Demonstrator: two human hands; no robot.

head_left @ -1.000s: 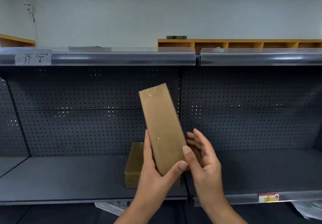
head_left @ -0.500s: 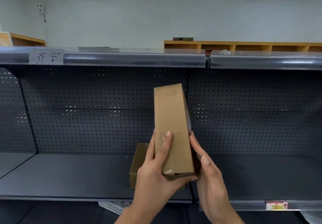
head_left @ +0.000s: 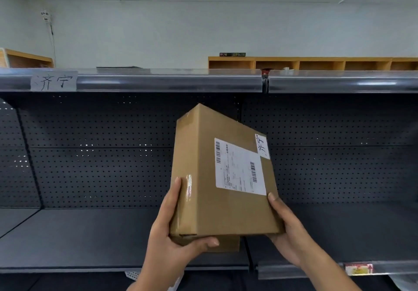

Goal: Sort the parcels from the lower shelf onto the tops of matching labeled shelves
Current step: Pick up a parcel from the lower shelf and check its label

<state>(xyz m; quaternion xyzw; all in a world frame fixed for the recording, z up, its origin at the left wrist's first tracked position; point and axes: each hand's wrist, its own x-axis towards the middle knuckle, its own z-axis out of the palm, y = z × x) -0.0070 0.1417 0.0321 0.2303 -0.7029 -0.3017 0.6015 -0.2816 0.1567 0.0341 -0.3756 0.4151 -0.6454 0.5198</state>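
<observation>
A brown cardboard parcel (head_left: 203, 177) is held upright in front of the dark shelving, its wide face turned toward me. That face carries a white shipping label and a small handwritten tag at its upper right corner. My left hand (head_left: 174, 234) grips its lower left corner from below; my right hand (head_left: 287, 229) supports the lower right edge. A second brown parcel (head_left: 228, 244) sits on the lower shelf (head_left: 90, 241), mostly hidden behind the held one. A handwritten paper label (head_left: 54, 80) is stuck on the top shelf's front rail (head_left: 169, 82) at the left.
A second shelf bay (head_left: 339, 82) adjoins on the right, with a red and yellow tag (head_left: 358, 269) on its lower rail. Perforated dark back panels (head_left: 101, 155) close the shelving. Wooden cubbies (head_left: 316, 63) line the far wall.
The parcel has been rotated in my hands from showing its narrow side to showing its wide labelled face. My right hand moved out to the lower right edge.
</observation>
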